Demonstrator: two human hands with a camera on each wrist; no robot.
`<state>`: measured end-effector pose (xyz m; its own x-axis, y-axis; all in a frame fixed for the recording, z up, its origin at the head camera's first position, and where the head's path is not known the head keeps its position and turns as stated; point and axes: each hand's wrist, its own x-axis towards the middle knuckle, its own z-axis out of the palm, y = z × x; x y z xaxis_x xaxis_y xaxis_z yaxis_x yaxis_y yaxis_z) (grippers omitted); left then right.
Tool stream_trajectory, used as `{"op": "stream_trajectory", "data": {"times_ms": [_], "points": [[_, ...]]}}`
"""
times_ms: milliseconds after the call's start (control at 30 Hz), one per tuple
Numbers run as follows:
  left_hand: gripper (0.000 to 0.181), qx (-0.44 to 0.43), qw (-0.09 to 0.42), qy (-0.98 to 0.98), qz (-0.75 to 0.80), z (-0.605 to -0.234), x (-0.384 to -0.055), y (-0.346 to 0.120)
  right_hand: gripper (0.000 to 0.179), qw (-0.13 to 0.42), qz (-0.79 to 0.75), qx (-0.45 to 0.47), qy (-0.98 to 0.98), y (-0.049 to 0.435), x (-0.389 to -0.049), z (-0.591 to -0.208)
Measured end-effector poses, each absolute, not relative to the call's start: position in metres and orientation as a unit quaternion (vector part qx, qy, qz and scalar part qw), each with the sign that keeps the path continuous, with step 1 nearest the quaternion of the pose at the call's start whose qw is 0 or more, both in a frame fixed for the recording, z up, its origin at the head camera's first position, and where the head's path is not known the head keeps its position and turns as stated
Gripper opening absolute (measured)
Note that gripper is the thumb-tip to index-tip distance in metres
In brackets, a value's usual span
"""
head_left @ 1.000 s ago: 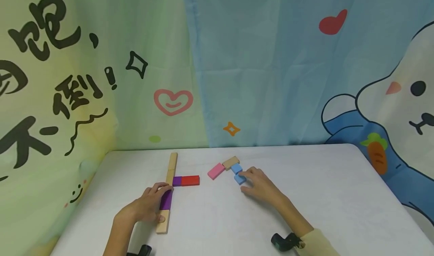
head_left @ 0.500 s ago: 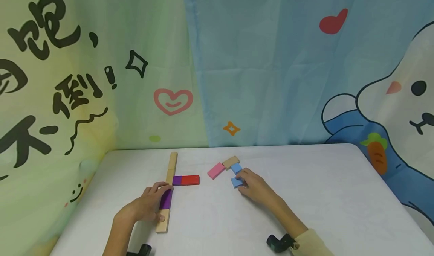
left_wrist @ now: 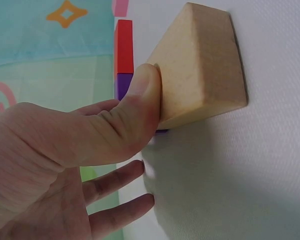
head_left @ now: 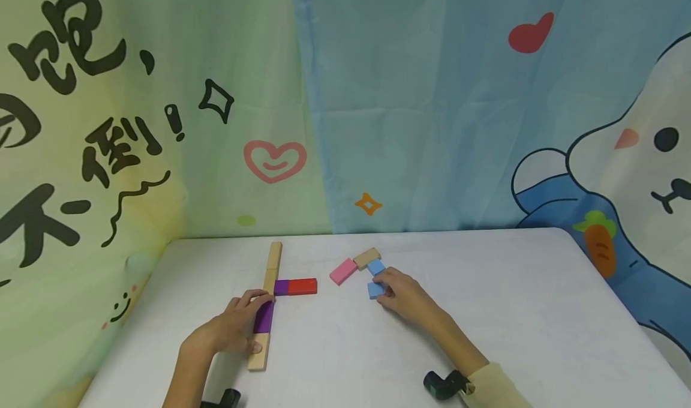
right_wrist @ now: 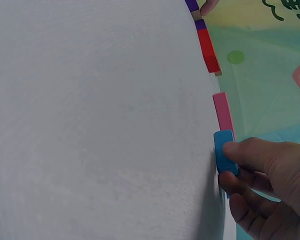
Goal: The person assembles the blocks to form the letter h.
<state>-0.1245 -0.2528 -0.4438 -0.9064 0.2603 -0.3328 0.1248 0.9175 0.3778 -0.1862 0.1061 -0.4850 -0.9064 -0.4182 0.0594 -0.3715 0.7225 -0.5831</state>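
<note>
In the head view, my left hand (head_left: 232, 327) rests along a row of blocks. Its thumb touches the side of the near wooden block (head_left: 259, 357); its fingertips lie by the far end of a purple block (head_left: 263, 318). The left wrist view has that thumb against the wooden block (left_wrist: 190, 60), other fingers extended. My right hand (head_left: 407, 297) pinches a blue block (head_left: 375, 290) between thumb and fingers, seen closer as a blue block (right_wrist: 223, 150) in the right wrist view. Just beyond sits another blue block (head_left: 376, 267), beside a wooden block (head_left: 367, 258) and a pink block (head_left: 343, 271).
A small purple block (head_left: 281, 287) and a red block (head_left: 302, 286) stick out rightward from the row. Farther wooden blocks (head_left: 273, 261) extend it toward the back. The white table (head_left: 486, 300) ends at a printed curtain (head_left: 405, 108).
My right hand has moved slightly left and toward me, bringing the nearer blue block with it and turning it straighter. The left hand stays in place.
</note>
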Motion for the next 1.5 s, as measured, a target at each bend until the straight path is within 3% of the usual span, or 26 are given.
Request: {"op": "stream_trajectory", "data": {"times_ms": [400,667,933,1233,1500], "points": [[0.093,0.101,0.196,0.96,0.17,-0.445,-0.125,-0.253,0.029,0.051,-0.343,-0.247,0.905,0.094,-0.187,-0.478],[0.094,0.109,0.187,0.961,0.171,-0.446,-0.126,-0.256,0.03,0.072,-0.37,-0.277,0.884,0.063,-0.194,-0.468],[0.092,0.119,0.184,0.958,0.184,-0.446,-0.125,-0.257,0.027,0.059,-0.331,-0.323,0.885,0.027,-0.205,-0.467],[0.091,0.118,0.183,0.958,0.187,-0.444,-0.123,-0.256,0.028,0.083,-0.295,-0.28,0.91,0.011,-0.207,-0.469],[0.091,0.117,0.185,0.958,0.185,-0.442,-0.122,-0.255,0.029,0.064,-0.26,-0.262,0.927,0.012,-0.209,-0.472]]}}
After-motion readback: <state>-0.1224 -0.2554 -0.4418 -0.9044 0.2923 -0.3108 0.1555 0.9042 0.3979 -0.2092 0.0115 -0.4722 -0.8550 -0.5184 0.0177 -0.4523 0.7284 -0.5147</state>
